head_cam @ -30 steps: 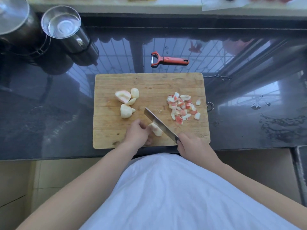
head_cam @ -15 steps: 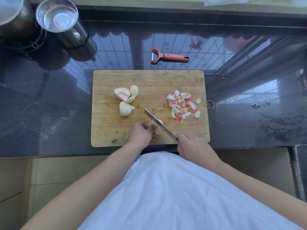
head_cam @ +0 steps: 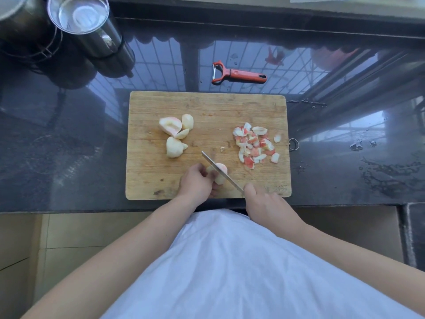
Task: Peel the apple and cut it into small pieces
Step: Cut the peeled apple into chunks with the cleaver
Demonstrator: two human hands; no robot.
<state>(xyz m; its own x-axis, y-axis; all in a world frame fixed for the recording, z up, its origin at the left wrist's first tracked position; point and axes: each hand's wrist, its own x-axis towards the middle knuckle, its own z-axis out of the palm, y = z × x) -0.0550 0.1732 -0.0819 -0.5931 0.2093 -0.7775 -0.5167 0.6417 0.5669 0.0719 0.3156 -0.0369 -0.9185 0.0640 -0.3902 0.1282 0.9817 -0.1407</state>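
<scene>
Resting now across the apple piece (head_cam: 220, 174), knife (head_cam: 221, 171).

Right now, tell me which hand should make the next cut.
Right hand: it grips the knife, blade across the apple piece. The left hand holds that piece.

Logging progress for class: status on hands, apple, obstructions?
Left hand steadies apple piece; right hand grips knife, blade on piece. Larger chunks uncut. Nothing obstructing.

White garment (head_cam: 241, 272), bare forearms
</scene>
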